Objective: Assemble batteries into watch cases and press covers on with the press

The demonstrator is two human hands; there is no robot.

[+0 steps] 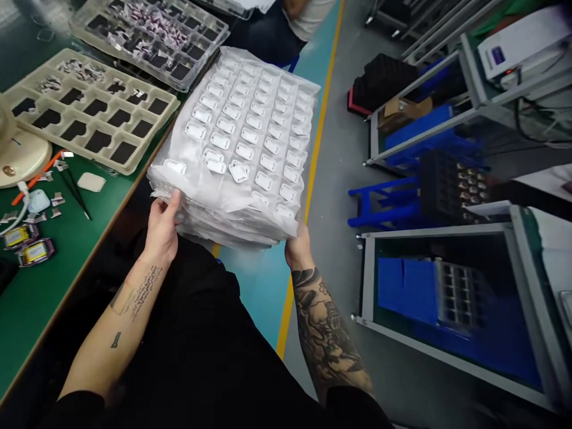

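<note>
Between my two hands is a stack of clear plastic trays (210, 205) wrapped or layered with thin translucent sheeting. Rows of small white rounded rectangular parts (253, 121) lie on its top layer, a few of them askew near the front. My left hand (163, 223) grips the near left corner, its thumb on top and its fingers partly hidden beneath. At the near right corner my right hand (299, 247) is closed on the stack's edge, with most of its fingers hidden underneath. The stack is held above the floor, beside the bench.
On the green bench (96, 241) at left are a cream compartment tray (147, 140), another parts tray (205, 50), tweezers (78, 193) and small yellow-labelled packs (36, 252). A person (308, 21) sits ahead. Metal-framed carts (435, 232) and a blue stool (379, 199) line the right.
</note>
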